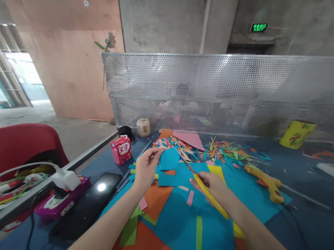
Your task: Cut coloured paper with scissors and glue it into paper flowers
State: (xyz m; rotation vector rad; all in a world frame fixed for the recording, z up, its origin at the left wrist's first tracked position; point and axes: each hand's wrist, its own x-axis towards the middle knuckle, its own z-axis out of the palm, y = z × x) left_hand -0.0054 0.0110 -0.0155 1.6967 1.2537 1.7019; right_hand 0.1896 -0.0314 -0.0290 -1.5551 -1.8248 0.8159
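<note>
My left hand [147, 167] pinches the left edge of a small blue paper piece [169, 159] with a rounded outline. In my right hand [212, 187] are yellow-handled scissors [214, 202], their metal blades pointing up and left to the right edge of that piece. Whether the blades touch the paper I cannot tell. Below both hands lie large blue sheets [183, 213], an orange sheet [154, 200] and a green strip [198, 234]. Beyond the scissors spreads a heap of thin coloured paper scraps [225, 150].
A yellow glue gun [266, 182] lies to the right, its cable trailing forward. On the left are a black phone [93, 200], a purple power strip [61, 201] with a white charger, and a red drink carton [121, 150]. A perforated metal screen [187, 77] borders the table's back.
</note>
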